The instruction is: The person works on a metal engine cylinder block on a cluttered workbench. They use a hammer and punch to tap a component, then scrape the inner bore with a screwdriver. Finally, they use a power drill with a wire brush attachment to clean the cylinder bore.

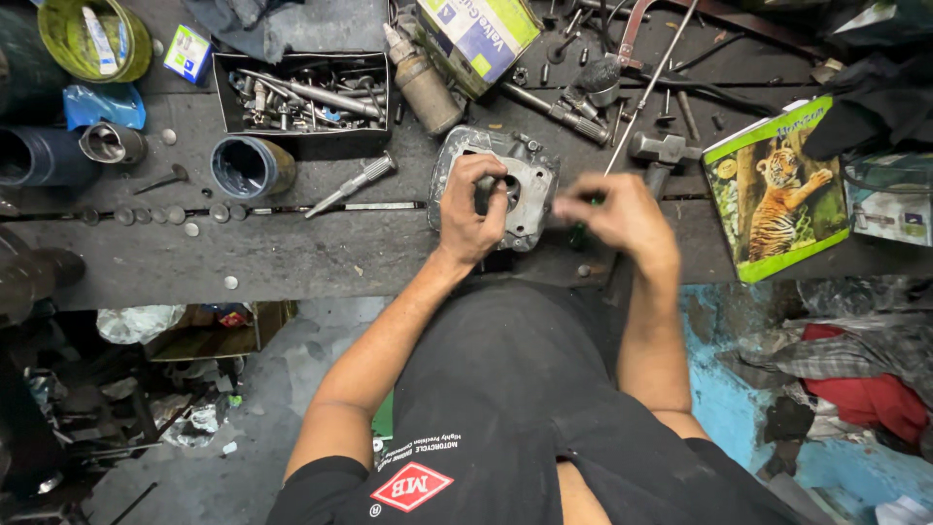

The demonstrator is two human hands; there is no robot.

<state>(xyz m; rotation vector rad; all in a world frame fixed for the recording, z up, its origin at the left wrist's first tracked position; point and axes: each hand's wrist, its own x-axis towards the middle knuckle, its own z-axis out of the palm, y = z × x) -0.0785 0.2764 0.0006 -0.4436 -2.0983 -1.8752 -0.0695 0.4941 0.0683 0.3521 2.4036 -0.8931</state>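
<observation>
— What are the hands on?

— The left hand [473, 209] is clamped over a grey, grimy cast-metal engine part with a round bore [525, 190], fingers curled across its top face and pressing it flat on the dark, oil-stained wooden workbench [292, 258]. The part lies directly under that hand, at the bench's near edge.

— And the other one?

— The right hand [622, 216] is closed around a slim tool with a green handle [579, 233]; only a bit of green shows below the knuckles. The hand is blurred, and I can't tell where the tool tip meets the casting.

— What's around the grip?

— Just beyond the right hand lies a steel hammer [661, 151], and a thin metal rod [649, 87] slants away past it. Beyond the left hand stands a dirty oil bottle [424, 86], and further left of it an open black metal tray of bolts and sockets [301, 92].

— How far along does it look?

— My guess is mid-job: the casting looks stripped and bare, nothing appears fitted to it, and loose hardware is scattered about.
</observation>
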